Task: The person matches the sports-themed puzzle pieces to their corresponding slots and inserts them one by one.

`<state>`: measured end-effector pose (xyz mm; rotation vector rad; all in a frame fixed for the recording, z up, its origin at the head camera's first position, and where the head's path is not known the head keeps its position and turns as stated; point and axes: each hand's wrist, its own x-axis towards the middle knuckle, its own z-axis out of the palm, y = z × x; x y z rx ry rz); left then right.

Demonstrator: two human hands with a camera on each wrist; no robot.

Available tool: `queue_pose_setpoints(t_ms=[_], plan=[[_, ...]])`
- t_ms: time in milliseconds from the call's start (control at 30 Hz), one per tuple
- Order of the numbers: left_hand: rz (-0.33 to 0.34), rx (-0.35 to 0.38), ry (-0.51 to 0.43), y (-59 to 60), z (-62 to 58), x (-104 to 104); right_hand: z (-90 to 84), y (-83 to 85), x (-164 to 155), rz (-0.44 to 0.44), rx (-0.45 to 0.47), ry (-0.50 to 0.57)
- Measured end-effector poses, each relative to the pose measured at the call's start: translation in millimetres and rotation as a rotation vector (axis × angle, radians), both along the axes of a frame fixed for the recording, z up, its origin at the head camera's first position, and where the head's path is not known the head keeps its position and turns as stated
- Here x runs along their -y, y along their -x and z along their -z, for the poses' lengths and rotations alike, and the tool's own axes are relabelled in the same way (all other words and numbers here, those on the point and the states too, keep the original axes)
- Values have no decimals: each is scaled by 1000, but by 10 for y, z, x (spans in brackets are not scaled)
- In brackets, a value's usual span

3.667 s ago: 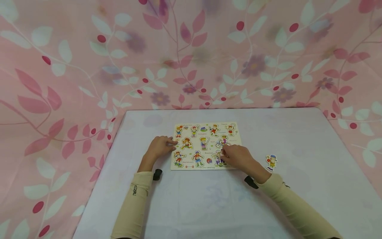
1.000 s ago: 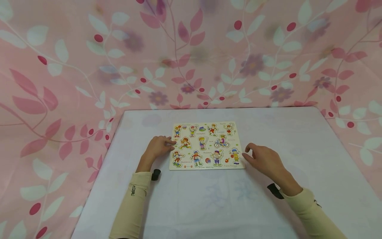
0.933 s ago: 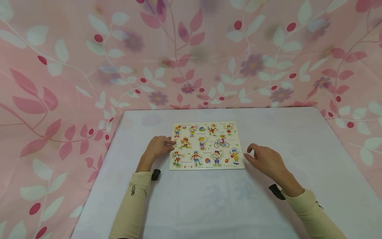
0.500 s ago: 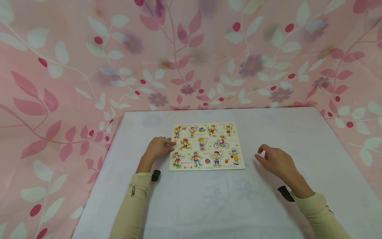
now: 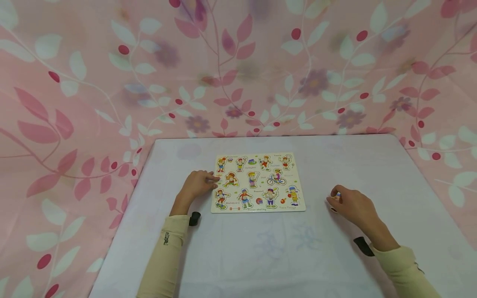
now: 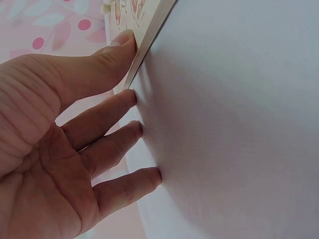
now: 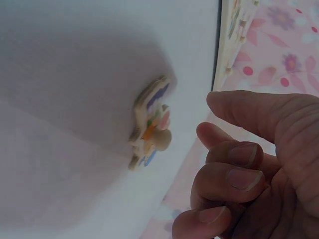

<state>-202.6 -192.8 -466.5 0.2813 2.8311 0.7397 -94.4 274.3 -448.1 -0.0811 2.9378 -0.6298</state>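
A wooden peg puzzle board (image 5: pixel 244 192) with several cartoon sports figures lies on the white table. My left hand (image 5: pixel 196 184) is at its left edge. In the left wrist view, the thumb rests on the board's rim (image 6: pixel 155 31) and the other visible fingertips touch the cloth beside it. Right of the board, my right hand (image 5: pixel 354 207) hovers over a loose puzzle piece (image 7: pixel 152 124), mostly hidden in the head view. The right wrist view shows this knobbed piece flat on the cloth, apart from the loosely bent fingers (image 7: pixel 227 179).
A white cloth covers the table (image 5: pixel 253 256), whose far edge meets a pink floral curtain (image 5: pixel 238 74). Black straps or mounts, such as the right one (image 5: pixel 364 246), show at both wrists beside the beige sleeves.
My right hand has left the baseball figure on the board and moved right, over the loose piece, which was in plain sight 3.7 seconds ago. The left hand stays at the board's edge.
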Motion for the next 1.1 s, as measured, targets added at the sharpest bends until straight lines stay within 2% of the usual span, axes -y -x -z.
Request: queue_pose_setpoints(t_ms=[167,500,800,1100], plan=[[-2,3,-6,5,12,7,33,-16,-68,14,1,10],[44,-48,9,18,42,26,89,-39,-182,36,40,5],[49,-39,25,27,51,25,101,-60,-236,37,76,-10],[30,-26,22,25,36,18,121,-39,-239,41,49,-15]])
